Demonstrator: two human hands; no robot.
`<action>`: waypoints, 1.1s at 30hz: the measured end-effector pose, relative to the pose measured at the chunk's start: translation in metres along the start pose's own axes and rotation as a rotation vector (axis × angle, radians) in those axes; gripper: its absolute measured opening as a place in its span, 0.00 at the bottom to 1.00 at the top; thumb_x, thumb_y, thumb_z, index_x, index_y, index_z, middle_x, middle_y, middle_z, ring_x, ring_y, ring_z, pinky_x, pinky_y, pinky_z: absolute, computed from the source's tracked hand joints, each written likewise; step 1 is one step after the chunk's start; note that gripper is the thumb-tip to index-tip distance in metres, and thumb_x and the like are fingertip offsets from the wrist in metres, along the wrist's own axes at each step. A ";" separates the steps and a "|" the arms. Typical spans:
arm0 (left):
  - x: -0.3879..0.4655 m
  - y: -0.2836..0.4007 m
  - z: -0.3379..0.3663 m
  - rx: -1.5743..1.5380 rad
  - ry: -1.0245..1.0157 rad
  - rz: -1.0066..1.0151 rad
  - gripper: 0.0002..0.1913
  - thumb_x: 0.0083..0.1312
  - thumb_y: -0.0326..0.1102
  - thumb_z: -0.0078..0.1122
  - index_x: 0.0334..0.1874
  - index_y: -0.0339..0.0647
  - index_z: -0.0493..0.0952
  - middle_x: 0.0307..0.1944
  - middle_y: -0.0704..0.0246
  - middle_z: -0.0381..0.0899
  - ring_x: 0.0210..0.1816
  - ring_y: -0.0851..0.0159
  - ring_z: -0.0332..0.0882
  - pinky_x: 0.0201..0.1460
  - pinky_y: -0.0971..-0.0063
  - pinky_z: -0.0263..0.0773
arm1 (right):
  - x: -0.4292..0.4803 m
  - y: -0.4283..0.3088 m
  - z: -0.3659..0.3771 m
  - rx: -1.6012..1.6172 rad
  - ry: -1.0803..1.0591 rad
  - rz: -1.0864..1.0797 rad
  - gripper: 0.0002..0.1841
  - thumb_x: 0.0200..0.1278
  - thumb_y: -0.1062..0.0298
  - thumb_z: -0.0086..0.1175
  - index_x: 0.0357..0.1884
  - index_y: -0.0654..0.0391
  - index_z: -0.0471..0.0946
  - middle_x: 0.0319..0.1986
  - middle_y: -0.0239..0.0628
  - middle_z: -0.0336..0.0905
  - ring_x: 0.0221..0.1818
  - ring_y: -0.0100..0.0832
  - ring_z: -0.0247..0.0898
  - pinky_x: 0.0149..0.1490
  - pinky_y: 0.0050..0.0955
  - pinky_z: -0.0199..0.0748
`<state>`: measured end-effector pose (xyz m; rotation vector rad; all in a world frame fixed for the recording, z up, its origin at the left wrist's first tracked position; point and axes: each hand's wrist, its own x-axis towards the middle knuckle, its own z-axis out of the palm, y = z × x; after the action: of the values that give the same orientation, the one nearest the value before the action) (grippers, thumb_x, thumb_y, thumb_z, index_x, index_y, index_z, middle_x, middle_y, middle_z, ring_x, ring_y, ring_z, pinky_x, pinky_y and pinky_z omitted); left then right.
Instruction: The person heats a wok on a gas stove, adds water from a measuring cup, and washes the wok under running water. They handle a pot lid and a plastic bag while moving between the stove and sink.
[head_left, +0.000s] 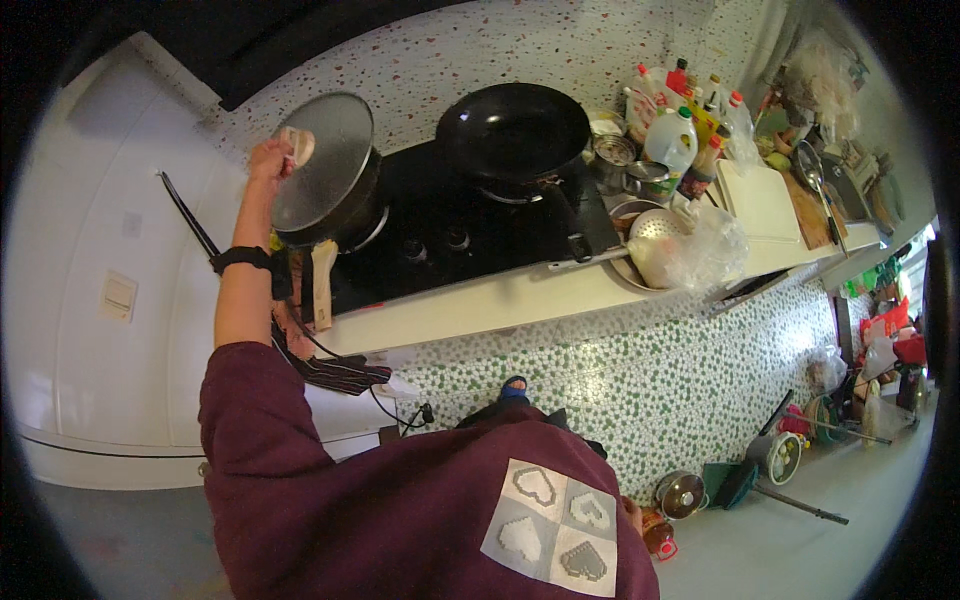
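My left hand (271, 159), arm stretched out, grips the pale knob (300, 145) of a glass lid (330, 169). Beneath the lid is a dark pan (341, 217) with a wooden handle (323, 277), on the left side of the black cooktop (420, 214). Whether the lid rests fully on the pan's rim is hard to tell. To the right, a black wok (514, 131) sits on the other burner. Only a sliver of my right hand or arm (632, 516) shows beside my shirt, so its fingers are hidden.
Right of the cooktop stand several bottles (675, 146), a bowl with a skimmer (658, 225), a plastic bag (716, 251) and a white cutting board (757, 199). A striped cloth (330, 373) and a cord hang at the counter's left end. Pots and a dustpan (731, 484) lie on the floor.
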<state>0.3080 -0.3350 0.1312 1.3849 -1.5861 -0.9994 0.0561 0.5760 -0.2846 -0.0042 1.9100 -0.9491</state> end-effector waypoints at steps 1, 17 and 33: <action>0.007 -0.015 -0.001 0.029 -0.010 -0.007 0.03 0.62 0.30 0.55 0.32 0.38 0.74 0.17 0.70 0.72 0.13 0.73 0.68 0.14 0.79 0.65 | 0.002 0.001 -0.002 0.014 -0.004 0.006 0.18 0.66 0.68 0.51 0.56 0.63 0.71 0.42 0.46 0.78 0.40 0.37 0.77 0.39 0.34 0.76; 0.053 -0.103 -0.004 0.106 -0.072 -0.115 0.03 0.57 0.29 0.56 0.26 0.39 0.74 0.16 0.70 0.72 0.14 0.71 0.70 0.15 0.77 0.68 | -0.016 -0.060 0.046 0.018 0.111 -0.021 0.22 0.67 0.64 0.51 0.59 0.66 0.68 0.43 0.45 0.78 0.39 0.33 0.76 0.42 0.32 0.73; -0.025 -0.027 0.068 0.663 -0.268 0.440 0.15 0.63 0.40 0.55 0.48 0.40 0.73 0.26 0.64 0.76 0.24 0.65 0.78 0.22 0.71 0.74 | -0.004 0.000 0.026 0.125 -0.008 -0.085 0.19 0.68 0.63 0.49 0.58 0.60 0.69 0.40 0.38 0.76 0.39 0.31 0.75 0.37 0.30 0.73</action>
<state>0.2576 -0.3084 0.0787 1.2410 -2.4369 -0.4086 0.0774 0.5617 -0.2876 -0.0154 1.8525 -1.1229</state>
